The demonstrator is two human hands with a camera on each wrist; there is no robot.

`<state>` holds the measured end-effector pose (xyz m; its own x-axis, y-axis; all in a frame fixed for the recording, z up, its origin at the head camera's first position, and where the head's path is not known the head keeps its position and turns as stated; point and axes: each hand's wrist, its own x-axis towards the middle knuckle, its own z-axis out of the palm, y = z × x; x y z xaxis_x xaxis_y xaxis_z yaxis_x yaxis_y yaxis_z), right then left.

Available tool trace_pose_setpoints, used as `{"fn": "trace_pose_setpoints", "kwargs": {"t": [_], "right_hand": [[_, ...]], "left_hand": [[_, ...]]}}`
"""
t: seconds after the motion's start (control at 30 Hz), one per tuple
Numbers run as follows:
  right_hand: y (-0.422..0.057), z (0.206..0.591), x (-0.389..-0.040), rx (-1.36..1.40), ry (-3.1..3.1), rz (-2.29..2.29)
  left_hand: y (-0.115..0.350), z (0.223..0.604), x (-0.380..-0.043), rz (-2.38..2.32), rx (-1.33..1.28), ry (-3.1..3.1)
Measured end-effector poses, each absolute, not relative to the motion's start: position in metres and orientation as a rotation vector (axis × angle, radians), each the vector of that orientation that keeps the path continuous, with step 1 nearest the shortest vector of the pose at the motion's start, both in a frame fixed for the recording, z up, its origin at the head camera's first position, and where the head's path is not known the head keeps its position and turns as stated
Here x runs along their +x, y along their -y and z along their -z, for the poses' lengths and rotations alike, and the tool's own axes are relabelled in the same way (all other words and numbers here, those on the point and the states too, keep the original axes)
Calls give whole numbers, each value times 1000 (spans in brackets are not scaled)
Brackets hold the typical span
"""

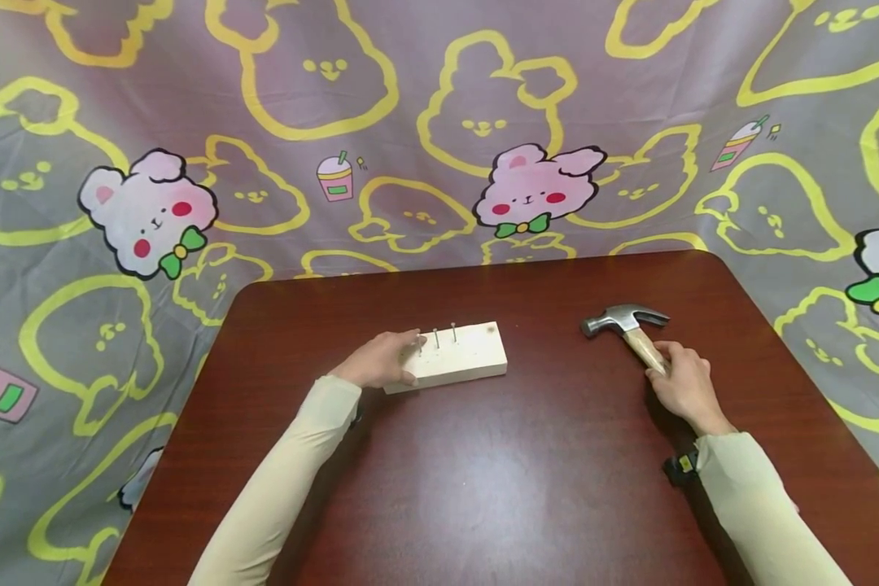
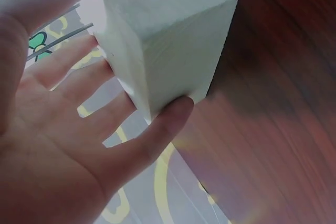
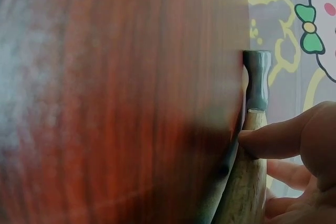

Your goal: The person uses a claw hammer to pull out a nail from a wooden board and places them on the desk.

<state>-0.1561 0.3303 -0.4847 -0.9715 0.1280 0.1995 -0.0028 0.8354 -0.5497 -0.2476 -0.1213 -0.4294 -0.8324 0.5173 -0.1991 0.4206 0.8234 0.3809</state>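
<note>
A pale wooden block (image 1: 476,353) lies on the table, with three nails (image 1: 435,338) standing upright from its top and a dark knot at the right end. My left hand (image 1: 378,360) grips the block's left end, thumb on the near side and fingers across to the far side. In the left wrist view a fingertip (image 2: 178,109) presses the block's end face. To the right is a claw hammer (image 1: 640,345), its steel head pointing left and its claw right. My right hand (image 1: 683,382) holds the wooden handle, the thumb (image 3: 254,142) lying along it.
The reddish-brown table (image 1: 527,472) has rounded far corners. A patterned cloth (image 1: 410,98) with cartoon animals hangs behind and at both sides. A dark wrist strap (image 1: 681,468) shows below the right sleeve.
</note>
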Motion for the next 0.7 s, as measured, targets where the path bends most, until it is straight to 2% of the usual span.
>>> {"fn": "trace_pose_setpoints", "kwargs": {"t": [0.7], "right_hand": [[-330, 484, -159, -104, 2778, -831]], "left_hand": [[94, 433, -258, -451, 788, -2698]]}}
